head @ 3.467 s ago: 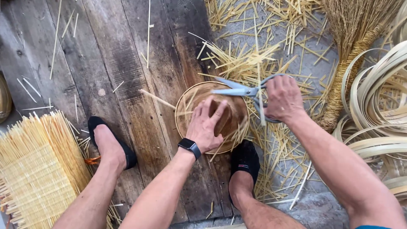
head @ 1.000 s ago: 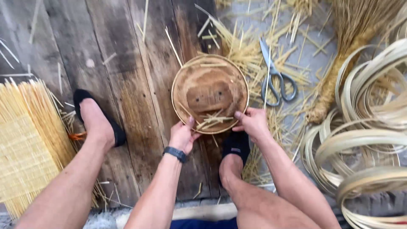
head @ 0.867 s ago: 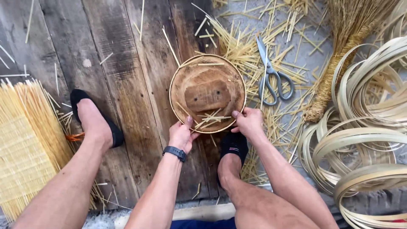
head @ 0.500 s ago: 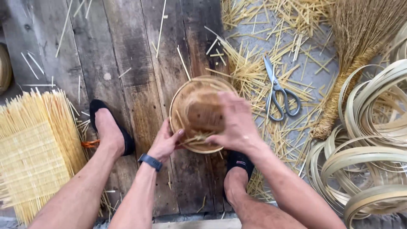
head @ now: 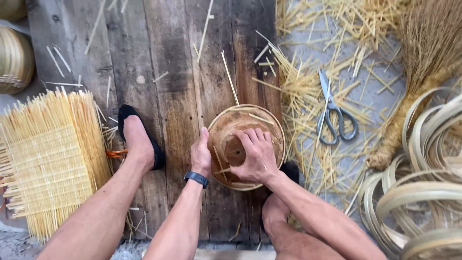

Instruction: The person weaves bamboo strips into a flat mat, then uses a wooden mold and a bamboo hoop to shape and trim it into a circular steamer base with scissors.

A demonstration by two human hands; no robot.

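Pressure should stay even: right hand (head: 257, 156) lies spread inside the round woven straw basket (head: 246, 147), left hand (head: 200, 155) cupping its rim.

Head view, steeply down, close.

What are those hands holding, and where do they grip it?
A round woven basket. The left hand grips its outer left rim; the right hand presses down inside, on the bottom.
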